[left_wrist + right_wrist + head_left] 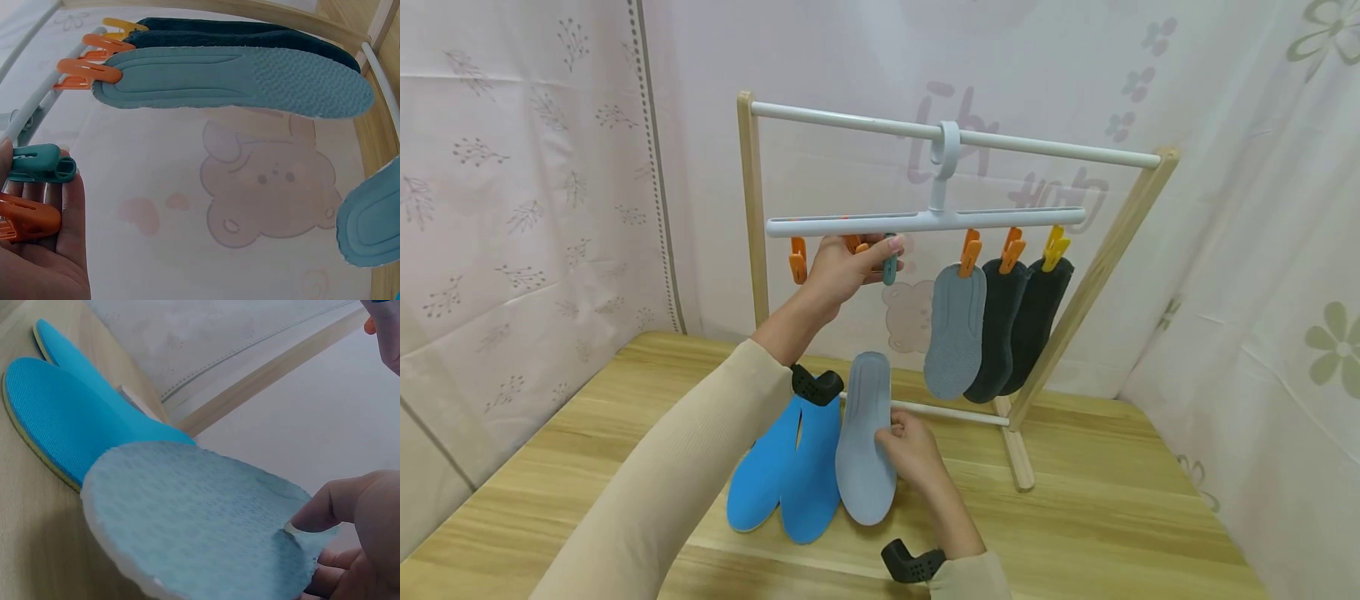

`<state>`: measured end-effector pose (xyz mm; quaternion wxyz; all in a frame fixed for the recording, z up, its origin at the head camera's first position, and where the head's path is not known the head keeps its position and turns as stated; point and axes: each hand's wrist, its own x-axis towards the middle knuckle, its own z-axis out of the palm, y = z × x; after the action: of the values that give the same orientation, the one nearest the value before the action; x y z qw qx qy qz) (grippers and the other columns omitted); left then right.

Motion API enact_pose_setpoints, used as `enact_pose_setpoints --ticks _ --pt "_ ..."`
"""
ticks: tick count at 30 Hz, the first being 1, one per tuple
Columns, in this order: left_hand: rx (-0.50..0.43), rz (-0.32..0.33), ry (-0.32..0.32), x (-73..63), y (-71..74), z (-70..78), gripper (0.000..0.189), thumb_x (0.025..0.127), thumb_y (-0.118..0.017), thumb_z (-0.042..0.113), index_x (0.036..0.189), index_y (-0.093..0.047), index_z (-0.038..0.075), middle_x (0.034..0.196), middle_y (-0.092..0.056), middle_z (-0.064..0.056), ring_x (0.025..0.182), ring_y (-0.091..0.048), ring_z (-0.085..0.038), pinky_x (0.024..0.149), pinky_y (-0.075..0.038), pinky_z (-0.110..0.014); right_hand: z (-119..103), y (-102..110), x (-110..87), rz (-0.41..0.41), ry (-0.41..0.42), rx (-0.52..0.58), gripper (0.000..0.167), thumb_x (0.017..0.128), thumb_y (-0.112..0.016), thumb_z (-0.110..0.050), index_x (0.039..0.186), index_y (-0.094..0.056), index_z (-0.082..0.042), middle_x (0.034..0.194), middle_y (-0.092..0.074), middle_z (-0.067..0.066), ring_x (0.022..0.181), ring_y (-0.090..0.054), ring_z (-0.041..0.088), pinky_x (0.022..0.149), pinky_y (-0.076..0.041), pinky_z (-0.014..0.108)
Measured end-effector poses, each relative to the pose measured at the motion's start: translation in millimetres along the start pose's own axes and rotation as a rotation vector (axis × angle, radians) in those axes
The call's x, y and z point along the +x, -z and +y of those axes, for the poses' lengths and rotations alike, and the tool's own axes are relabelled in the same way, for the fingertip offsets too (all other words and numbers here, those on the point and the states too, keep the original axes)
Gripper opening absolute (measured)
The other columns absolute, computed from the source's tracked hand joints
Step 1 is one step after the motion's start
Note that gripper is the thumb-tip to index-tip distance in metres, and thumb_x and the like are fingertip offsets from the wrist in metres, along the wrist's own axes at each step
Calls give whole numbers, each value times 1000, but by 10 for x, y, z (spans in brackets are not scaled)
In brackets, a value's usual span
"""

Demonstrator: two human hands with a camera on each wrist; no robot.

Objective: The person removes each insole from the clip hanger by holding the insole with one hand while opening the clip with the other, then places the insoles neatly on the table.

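My left hand is up under the white hanger bar, its thumb and fingers around a green clothespin. An orange clothespin lies against the palm of that hand. Lower down, my right hand pinches a light grey insole by its side edge, thumb on the upper face and fingers beneath. The insole is tilted up, heel end toward the hanger. To its right, a grey insole and two dark insoles hang from clothespins.
Two blue insoles lie on the wooden table, left of the grey one. The hanger hooks over the white top rod of a wood-framed rack. Another orange clothespin hangs at the bar's left end. Patterned curtains surround the table.
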<state>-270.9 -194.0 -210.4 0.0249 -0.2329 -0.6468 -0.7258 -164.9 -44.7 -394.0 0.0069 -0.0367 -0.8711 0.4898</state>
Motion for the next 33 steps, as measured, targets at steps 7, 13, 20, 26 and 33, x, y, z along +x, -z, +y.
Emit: enact_pose_setpoints --ticks 7,13,20,26,33 --pt "3 -10 -8 -8 4 1 19 97 -69 20 108 -66 4 95 -64 -3 93 -76 -19 88 -63 -34 34 -9 4 -40 -1 -4 37 89 -57 -11 121 -63 7 114 -72 23 106 -70 31 83 -60 42" --pt "11 -12 -4 -8 6 13 20 97 -68 20 109 -65 5 95 -64 -3 93 -76 -18 89 -63 -34 70 -22 9 -68 0 4 37 90 -57 -10 122 -64 6 105 -74 19 94 -70 23 72 -56 32" --pt "1 -15 5 -12 10 8 20 97 -68 21 108 -65 5 95 -63 -3 93 -77 -19 89 -63 -35 116 -50 6 -86 -3 28 31 88 -58 -8 116 -65 3 88 -72 12 70 -58 13 55 -44 24" --pt "-6 -18 -4 -12 9 9 18 97 -69 20 106 -65 5 94 -62 -3 89 -76 -17 88 -63 -36 167 -77 10 -103 -9 17 30 87 -58 -7 115 -64 4 85 -72 11 64 -55 12 50 -39 23" --pt "-1 -17 7 -12 12 8 21 97 -69 21 109 -65 4 96 -64 -3 93 -76 -22 89 -63 -35 210 -102 28 -74 24 -85 27 84 -59 -6 108 -66 4 70 -60 1 60 -48 11 51 -40 24"
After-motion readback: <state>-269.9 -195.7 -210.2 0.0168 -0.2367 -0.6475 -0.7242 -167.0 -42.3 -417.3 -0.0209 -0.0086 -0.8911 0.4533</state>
